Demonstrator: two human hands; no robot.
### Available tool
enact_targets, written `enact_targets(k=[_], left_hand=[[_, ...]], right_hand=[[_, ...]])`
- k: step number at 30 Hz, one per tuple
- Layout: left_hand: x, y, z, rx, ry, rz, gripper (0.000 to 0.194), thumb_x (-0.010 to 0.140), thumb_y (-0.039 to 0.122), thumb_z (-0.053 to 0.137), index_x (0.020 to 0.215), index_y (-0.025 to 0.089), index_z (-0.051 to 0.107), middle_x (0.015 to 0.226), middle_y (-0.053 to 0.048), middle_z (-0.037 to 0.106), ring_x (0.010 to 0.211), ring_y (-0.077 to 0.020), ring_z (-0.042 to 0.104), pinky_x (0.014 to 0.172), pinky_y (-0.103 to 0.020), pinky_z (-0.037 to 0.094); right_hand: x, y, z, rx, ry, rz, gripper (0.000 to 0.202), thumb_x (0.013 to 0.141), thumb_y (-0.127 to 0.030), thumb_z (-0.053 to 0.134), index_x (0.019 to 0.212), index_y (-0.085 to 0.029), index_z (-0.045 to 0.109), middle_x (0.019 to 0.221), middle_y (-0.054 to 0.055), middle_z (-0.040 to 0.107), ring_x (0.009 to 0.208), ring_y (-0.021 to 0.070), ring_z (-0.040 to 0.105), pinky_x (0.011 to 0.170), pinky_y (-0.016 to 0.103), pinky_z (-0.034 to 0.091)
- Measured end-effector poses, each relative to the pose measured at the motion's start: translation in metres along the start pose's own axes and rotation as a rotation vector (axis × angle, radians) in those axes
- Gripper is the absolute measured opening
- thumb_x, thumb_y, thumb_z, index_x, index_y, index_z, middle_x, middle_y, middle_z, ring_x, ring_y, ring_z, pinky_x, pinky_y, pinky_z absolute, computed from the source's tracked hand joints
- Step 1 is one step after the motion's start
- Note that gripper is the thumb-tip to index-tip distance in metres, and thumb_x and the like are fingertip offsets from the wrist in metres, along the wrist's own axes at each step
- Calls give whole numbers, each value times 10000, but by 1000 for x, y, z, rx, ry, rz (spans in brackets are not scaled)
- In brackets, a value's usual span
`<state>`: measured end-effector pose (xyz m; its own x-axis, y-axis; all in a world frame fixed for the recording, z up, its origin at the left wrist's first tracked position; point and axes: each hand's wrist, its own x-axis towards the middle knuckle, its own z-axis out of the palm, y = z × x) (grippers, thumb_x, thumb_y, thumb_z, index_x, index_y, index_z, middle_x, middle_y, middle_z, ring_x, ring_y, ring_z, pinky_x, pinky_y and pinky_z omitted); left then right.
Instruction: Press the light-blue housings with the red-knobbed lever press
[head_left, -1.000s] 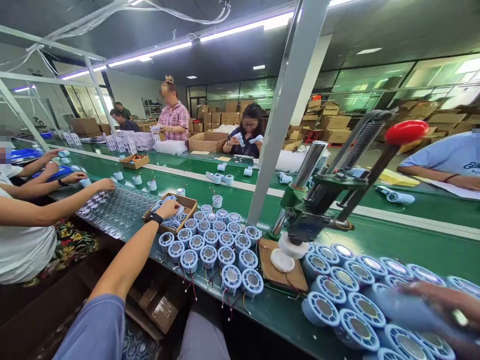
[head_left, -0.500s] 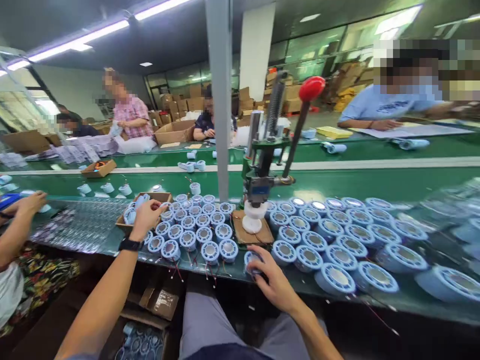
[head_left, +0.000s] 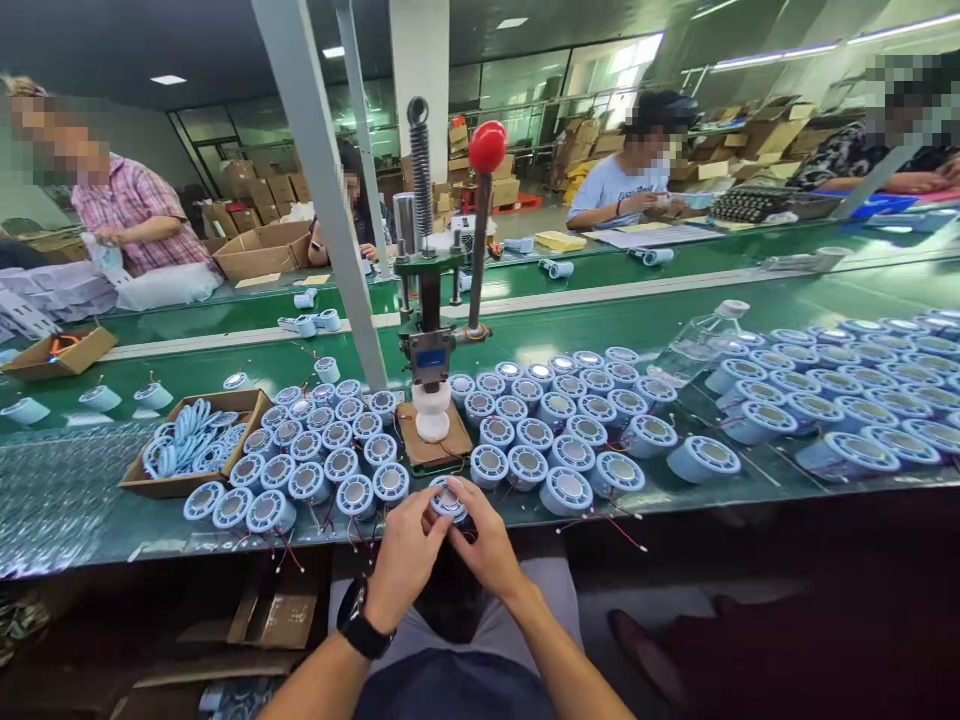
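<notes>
Both hands meet at a round light-blue housing (head_left: pixel 448 500) with a silvery disc in its top, at the table's front edge. My left hand (head_left: pixel 409 545), with a black watch on the wrist, grips its left side. Fingers of my right hand (head_left: pixel 484 535) are closed on its right side and top. Just behind stands a hand press (head_left: pixel 431 350) with a red-knobbed lever (head_left: pixel 487 148) and a white pressing head (head_left: pixel 432 410) over a brown base plate (head_left: pixel 457 440). Many similar housings (head_left: pixel 307 480) stand to the left, others (head_left: pixel 566 488) to the right, some with thin wires.
A cardboard box (head_left: pixel 135 478) of light-blue rings is at the left. A clear plastic bottle (head_left: pixel 701 345) lies tilted among the housings at the right. A grey post (head_left: pixel 322 190) rises behind the left group. Co-workers sit and stand across the green conveyor (head_left: pixel 517 335).
My left hand has left the ring box and come to the housing by my right hand. The view has swung right, and the neighbouring person's arms at the left are out of view.
</notes>
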<state>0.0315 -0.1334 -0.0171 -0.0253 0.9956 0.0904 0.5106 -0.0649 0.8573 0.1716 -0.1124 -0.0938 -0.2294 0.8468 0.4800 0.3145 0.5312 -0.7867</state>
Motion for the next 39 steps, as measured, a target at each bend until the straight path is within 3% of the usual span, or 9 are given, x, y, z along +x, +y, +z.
enact_targets(k=[4,6,8,10,12,18,26,34,39], left_hand=[[-6,-6,-4,208,-5,79,292,857,230,599,1137,220,680,807,-33,673,750,-204,654,783,-364,560],[-6,-9,-6,224,31,146,362,848,232,608,1208,211,639,1084,-95,670,1016,-249,652,914,-406,540],[-3,-13,-7,200,9,216,512,834,218,615,1341,215,542,1362,-124,557,1288,-274,525,1075,-446,455],[1,-16,-7,162,-70,237,607,833,187,600,1421,232,458,1448,-111,504,1379,-257,446,1149,-457,382],[3,-17,-5,124,-94,189,633,812,151,609,1419,247,460,1423,-96,542,1357,-246,479,1156,-456,378],[1,-6,4,112,115,-17,765,676,63,719,1382,243,485,1263,-77,651,1216,-260,590,1091,-448,441],[1,4,8,137,153,-52,766,672,56,761,1366,260,508,1266,-79,648,1206,-269,603,1072,-433,464],[-4,-9,12,-50,167,-157,782,663,74,793,1363,277,512,1274,-63,661,1189,-255,625,1075,-423,480],[-8,-13,23,-180,251,-195,781,653,32,789,1350,242,504,1306,-86,646,1212,-247,619,1065,-398,501]], right_hand=[[3,-3,-10,26,-86,43,503,855,-125,519,1344,-236,569,1432,91,481,1337,198,492,1137,375,434],[10,-6,-18,57,-145,33,509,833,-109,526,1325,-224,585,1426,94,488,1343,200,487,1142,375,427],[17,-7,-25,95,-225,-2,501,828,-110,533,1315,-212,591,1417,101,497,1341,201,489,1142,379,424],[22,-8,-30,129,-295,-33,467,841,-128,532,1297,-202,601,1415,106,502,1337,201,494,1138,381,425],[24,-7,-29,148,-319,-38,486,838,-136,534,1318,-198,580,1417,111,504,1336,203,498,1138,386,423],[15,-1,-4,106,-173,82,850,693,-68,513,1511,-205,325,1408,108,525,1279,215,556,1103,399,461],[11,2,-5,68,-188,93,865,755,-103,534,1554,-213,224,1369,108,562,1219,207,604,1027,355,515],[13,1,-13,125,-247,101,948,787,-120,565,1589,-224,70,1366,79,571,1230,198,599,1045,340,502],[12,-1,-13,104,-235,118,942,814,-116,531,1593,-237,16,1379,67,563,1253,196,584,1037,341,510]])
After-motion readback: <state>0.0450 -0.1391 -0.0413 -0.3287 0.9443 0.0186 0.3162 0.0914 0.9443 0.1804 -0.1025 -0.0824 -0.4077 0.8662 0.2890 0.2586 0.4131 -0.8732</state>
